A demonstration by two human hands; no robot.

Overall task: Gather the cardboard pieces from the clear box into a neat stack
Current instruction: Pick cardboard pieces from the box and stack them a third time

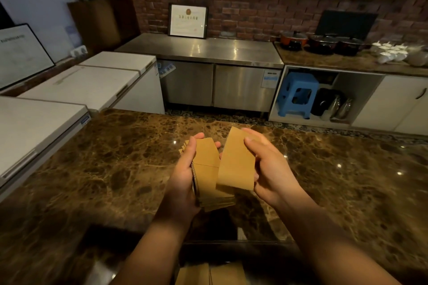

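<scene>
Left hand point(185, 169) gripping cardboard stack point(208, 183), right hand point(268, 169) pinching one piece point(236, 164), long axes seemingly pointing away.

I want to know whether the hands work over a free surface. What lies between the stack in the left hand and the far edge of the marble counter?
In the head view, only bare marble counter lies beyond the cardboard stack held by the left hand.

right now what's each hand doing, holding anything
Left hand: grips the stack of cardboard pieces.
Right hand: pinches a single cardboard piece, next to the stack.
</scene>
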